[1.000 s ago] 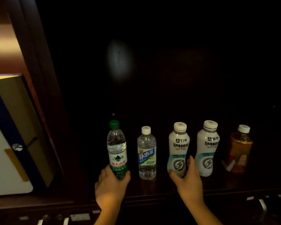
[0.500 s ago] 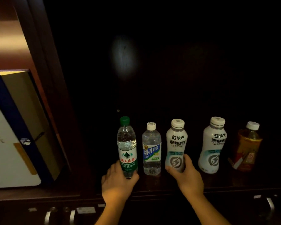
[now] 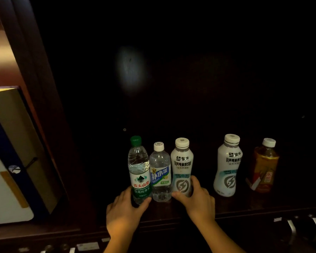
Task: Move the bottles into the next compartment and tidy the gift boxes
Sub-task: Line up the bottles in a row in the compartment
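Observation:
Several bottles stand in a dark wooden compartment. My left hand (image 3: 125, 213) grips the base of the green-capped water bottle (image 3: 139, 168). A clear bottle with a blue label (image 3: 160, 172) stands pressed between it and a white drink bottle (image 3: 182, 165), whose base my right hand (image 3: 197, 201) holds. A second white bottle (image 3: 228, 165) and an amber tea bottle (image 3: 264, 165) stand apart to the right. A gift box (image 3: 9, 161) in cream and navy leans in the left compartment.
A thick wooden divider (image 3: 49, 125) separates the two compartments. The shelf's front edge (image 3: 244, 212) runs below the bottles. Metal handles (image 3: 290, 226) and small labels sit on the drawer fronts beneath. The back of the compartment is very dark.
My right hand has slid the white bottle leftwards against the clear bottle, and my left hand has pushed the green-capped bottle right, so the three now stand bunched together.

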A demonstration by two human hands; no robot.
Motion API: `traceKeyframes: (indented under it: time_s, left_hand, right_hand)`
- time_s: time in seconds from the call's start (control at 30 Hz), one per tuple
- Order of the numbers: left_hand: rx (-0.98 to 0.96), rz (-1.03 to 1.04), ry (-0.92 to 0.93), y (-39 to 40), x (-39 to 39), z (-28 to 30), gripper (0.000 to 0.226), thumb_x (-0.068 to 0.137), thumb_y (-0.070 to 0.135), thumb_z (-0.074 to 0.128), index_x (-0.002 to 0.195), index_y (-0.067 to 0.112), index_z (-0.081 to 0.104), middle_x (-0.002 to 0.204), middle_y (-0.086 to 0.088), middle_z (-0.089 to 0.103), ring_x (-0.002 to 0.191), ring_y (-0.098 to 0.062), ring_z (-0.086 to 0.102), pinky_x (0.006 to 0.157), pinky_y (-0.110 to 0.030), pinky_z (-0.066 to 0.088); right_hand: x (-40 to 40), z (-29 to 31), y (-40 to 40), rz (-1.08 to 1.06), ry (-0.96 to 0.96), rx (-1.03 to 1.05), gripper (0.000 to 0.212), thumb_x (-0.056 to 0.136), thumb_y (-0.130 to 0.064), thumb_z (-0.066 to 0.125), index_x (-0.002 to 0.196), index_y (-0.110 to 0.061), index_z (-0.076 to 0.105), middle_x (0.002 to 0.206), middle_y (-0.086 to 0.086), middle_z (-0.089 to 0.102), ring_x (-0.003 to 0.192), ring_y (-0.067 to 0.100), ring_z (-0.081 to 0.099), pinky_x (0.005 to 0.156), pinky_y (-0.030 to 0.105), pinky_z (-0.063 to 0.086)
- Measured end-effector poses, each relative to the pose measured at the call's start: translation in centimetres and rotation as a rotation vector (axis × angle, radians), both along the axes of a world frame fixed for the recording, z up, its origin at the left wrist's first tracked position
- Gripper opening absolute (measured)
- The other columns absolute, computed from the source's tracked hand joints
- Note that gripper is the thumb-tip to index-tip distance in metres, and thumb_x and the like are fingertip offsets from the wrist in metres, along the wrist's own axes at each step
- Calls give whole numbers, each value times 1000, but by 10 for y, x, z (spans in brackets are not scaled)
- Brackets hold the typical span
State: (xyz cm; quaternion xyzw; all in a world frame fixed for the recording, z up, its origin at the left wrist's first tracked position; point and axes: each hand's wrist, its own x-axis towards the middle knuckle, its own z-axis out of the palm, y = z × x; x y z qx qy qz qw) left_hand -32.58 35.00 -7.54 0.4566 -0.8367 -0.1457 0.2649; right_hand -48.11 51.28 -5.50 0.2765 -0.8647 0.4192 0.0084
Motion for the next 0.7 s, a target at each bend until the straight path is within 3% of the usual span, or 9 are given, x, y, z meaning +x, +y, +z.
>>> traceKeyframes:
  time_s: [0.13, 0.2, 0.27, 0.33, 0.43, 0.6, 0.7]
  left_hand:
    - [40, 18, -16, -1, -2, -1, 96, 58, 92, 31, 138, 40, 31, 140, 13, 49, 128, -13, 44, 102, -39, 35]
    - [59, 32, -39, -2, -3, 1, 100, 55, 94, 29, 138, 39, 31, 141, 12, 48, 129, -14, 44, 102, -40, 35]
    - [78, 36, -53, -3, -5, 2, 103, 52, 96, 27, 138, 39, 31, 141, 13, 48, 129, -13, 43, 103, -40, 35]
    - [91, 30, -57, -5, -6, 3, 103, 51, 96, 27, 137, 41, 33, 140, 13, 49, 129, -13, 44, 102, -40, 35]
    - [80, 35, -69, -3, -6, 5, 97, 54, 95, 29, 135, 42, 34, 138, 14, 51, 127, -13, 45, 101, -39, 36]
    - [119, 28, -71, -3, -8, 8, 100, 57, 94, 30, 141, 39, 28, 145, 11, 43, 133, -15, 39, 106, -42, 32]
    - [124, 23, -72, -2, -8, 9, 102, 57, 94, 30, 141, 38, 28, 145, 10, 43, 133, -15, 39, 106, -42, 32]
  right_hand:
    - [0, 1, 5, 61, -39, -15, 84, 62, -70, 69, 134, -39, 39, 110, -13, 57, 115, 16, 53, 99, 39, 42]
    - [0, -1, 14, 81, -129, -190, 92, 64, -60, 78, 142, -35, 36, 128, -7, 50, 127, 17, 45, 104, 38, 41]
    - [-6, -4, 29, -28, -99, -402, 86, 68, -49, 81, 140, -30, 40, 136, -5, 43, 128, 17, 44, 101, 34, 43]
    - [-19, -3, 47, -231, 8, -497, 77, 68, -43, 83, 132, -25, 44, 127, -3, 43, 120, 21, 49, 95, 35, 47]
    - [-43, 1, 70, -370, 9, -453, 81, 66, -43, 84, 131, -17, 43, 129, 6, 44, 124, 28, 45, 95, 45, 48]
    - [-65, -5, 77, -322, -108, -322, 98, 67, -45, 82, 145, -14, 32, 143, 10, 44, 132, 30, 43, 99, 53, 46]
    - [-75, -5, 74, -248, -162, -278, 78, 64, -43, 81, 131, -20, 47, 121, 3, 62, 117, 29, 55, 92, 51, 52]
